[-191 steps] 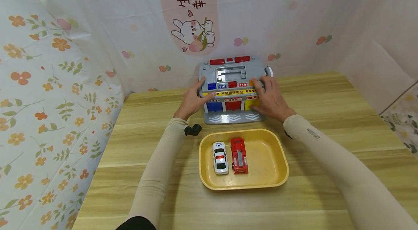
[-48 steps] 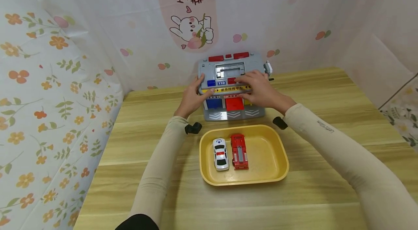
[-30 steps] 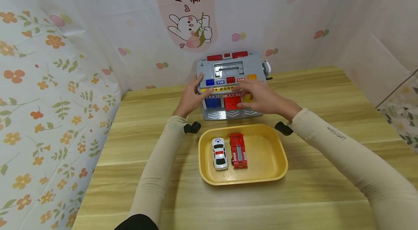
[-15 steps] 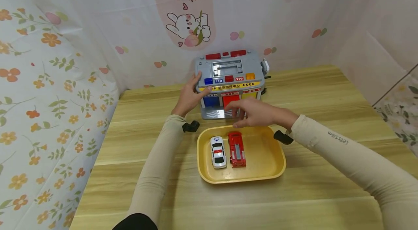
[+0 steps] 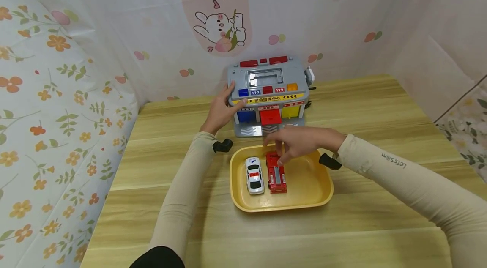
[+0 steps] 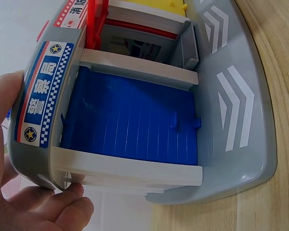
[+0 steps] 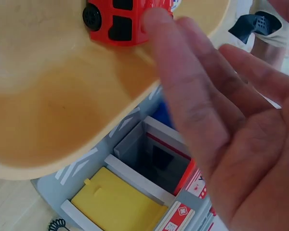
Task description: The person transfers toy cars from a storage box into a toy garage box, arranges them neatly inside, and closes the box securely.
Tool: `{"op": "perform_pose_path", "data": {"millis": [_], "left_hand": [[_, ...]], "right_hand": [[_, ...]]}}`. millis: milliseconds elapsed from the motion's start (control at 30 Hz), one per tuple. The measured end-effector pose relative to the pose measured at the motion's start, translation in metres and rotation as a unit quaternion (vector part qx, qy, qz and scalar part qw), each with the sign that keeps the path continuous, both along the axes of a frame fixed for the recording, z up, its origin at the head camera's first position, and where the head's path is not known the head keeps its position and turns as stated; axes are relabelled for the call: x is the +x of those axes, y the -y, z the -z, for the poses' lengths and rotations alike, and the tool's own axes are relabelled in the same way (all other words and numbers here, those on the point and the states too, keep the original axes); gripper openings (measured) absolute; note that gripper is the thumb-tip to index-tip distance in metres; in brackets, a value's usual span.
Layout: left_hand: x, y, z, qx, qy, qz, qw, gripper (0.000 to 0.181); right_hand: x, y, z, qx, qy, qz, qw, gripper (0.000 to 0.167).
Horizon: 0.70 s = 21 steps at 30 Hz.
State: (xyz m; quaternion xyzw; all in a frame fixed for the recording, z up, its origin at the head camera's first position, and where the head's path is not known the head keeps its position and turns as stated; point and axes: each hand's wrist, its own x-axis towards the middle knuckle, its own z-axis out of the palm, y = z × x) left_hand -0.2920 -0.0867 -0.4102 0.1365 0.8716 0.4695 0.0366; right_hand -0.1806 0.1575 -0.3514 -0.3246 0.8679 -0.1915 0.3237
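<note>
A grey toy emergency station (image 5: 269,86) stands at the back of the table. My left hand (image 5: 220,109) grips its left end, with the thumb on the front edge; in the left wrist view the fingers (image 6: 62,207) curl round the roof's side. The red door (image 5: 270,117) in the middle is lifted, baring the bay behind it. The blue door (image 6: 130,120) and yellow door (image 5: 291,111) are down. Over the far edge of the yellow tray (image 5: 308,207), my right hand (image 5: 298,143) reaches with loose, spread fingers above the red toy fire truck (image 5: 276,175), partly covering its front.
A white toy police car (image 5: 254,175) lies in the tray, left of the fire truck. Behind the station hangs a patterned cloth (image 5: 323,14). A white toy phone (image 5: 310,75) with a coiled cord hangs on the station's right side.
My right hand has left the station's front and come down towards the tray and fire truck. The red door, down at first, is now raised. My left hand keeps its grip.
</note>
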Motion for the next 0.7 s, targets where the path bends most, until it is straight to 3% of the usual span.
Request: {"op": "perform_pose_path", "data": {"millis": [133, 333, 700], "left_hand": [[0.0, 0.001, -0.001, -0.002, 0.001, 0.002, 1.0, 0.085], [0.0, 0.0, -0.001, -0.001, 0.001, 0.003, 1.0, 0.085], [0.0, 0.0, 0.0, 0.002, -0.008, 0.005, 1.0, 0.086]], "right_hand": [[0.0, 0.002, 0.002, 0.031, 0.032, -0.019, 0.9988, 0.063], [0.002, 0.003, 0.007, 0.065, 0.045, -0.04, 0.9961, 0.07], [0.014, 0.008, 0.02, 0.087, 0.067, -0.049, 0.9927, 0.063]]}}
